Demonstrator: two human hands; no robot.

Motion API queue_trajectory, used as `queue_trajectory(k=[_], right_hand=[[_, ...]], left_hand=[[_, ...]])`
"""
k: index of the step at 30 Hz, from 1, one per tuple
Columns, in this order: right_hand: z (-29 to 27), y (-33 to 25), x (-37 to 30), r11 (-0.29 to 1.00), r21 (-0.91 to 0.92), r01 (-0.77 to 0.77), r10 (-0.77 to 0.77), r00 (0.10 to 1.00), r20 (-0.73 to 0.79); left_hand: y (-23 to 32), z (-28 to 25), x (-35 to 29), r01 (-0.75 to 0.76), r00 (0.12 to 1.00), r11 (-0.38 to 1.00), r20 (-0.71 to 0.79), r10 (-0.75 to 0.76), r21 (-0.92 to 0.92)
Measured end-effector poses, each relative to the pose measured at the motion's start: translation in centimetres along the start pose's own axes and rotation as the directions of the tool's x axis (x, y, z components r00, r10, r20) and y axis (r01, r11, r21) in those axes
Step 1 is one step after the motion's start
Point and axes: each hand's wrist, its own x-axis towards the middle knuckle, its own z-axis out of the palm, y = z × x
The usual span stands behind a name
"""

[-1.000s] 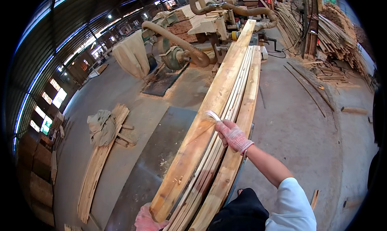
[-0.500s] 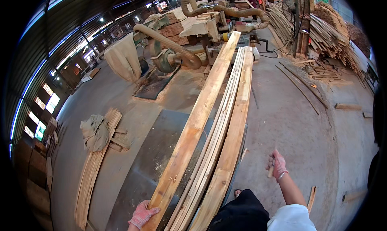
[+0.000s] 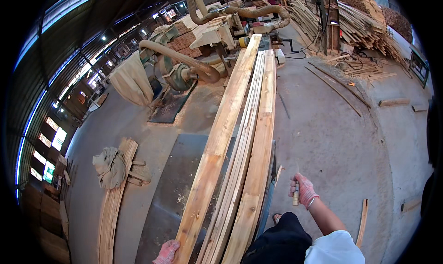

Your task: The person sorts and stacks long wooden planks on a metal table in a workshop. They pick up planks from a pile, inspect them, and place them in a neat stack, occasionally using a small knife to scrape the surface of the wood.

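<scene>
The person's left hand (image 3: pixel 167 252), in a pinkish knit glove, is closed on the left edge of a wide pine plank (image 3: pixel 212 158), low down where the board leaves my view. The right hand (image 3: pixel 303 190), gloved alike, is curled round a short wooden handle (image 3: pixel 296 198) and hangs out over the floor, well clear of the table's right edge; I can't make out what tool the handle belongs to.

That plank runs lengthwise over the dark table (image 3: pixel 168 178), its far end reaching beyond the table's far edge towards the woodworking machine (image 3: pixel 221 35). To its right, across a narrow gap, lies a bundle of thin wooden strips (image 3: pixel 240 153), and next to those a second wide plank (image 3: pixel 258 181) along the table's right edge. Wood shavings (image 3: pixel 182 198) are scattered on the surface left of the held plank.

Past the table's far left corner, a pale cloth dust bag (image 3: pixel 131 82) hangs by the ribbed hose (image 3: pixel 180 56); its cloth hides whatever is inside. A small white container (image 3: pixel 280 56) sits by the planks' far ends, its contents impossible to tell. On the left, a crumpled grey cloth (image 3: pixel 110 167) lies over stacked boards (image 3: pixel 113 213).
</scene>
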Motion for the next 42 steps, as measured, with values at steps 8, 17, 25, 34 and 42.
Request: queue_trajectory(k=[8, 17, 25, 34, 42], right_hand=[[1.4, 0.9, -1.3, 0.997, -0.068, -0.032, 0.035, 0.998, 0.044], [-2.8, 1.9, -2.8, 0.987, -0.142, -0.073, 0.064, 0.996, -0.065], [-6.2, 0.5, -2.0, 0.99, -0.125, -0.068, 0.051, 0.99, -0.129], [-3.6, -0.4, -0.4, 0.979, -0.193, -0.061, 0.036, 0.991, -0.128], [-9.6, -4.7, 10.9, 0.844, -0.519, -0.138, 0.197, 0.979, 0.059]], left_hand=[[1.5, 3.1, -3.4, -0.081, 0.941, 0.847, -0.239, 0.239, 0.525], [-7.0, 6.1, 2.5, 0.055, 0.883, 0.394, -0.229, 0.409, 0.918], [-8.8, 10.2, 6.6, -0.163, 0.888, 0.211, 0.05, 0.457, 0.964], [-4.8, 15.7, 10.2, -0.065, 0.932, 0.444, -0.105, 0.348, 0.894], [1.6, 18.0, 8.4, 0.05, 0.983, 0.764, -0.165, 0.075, 0.643]])
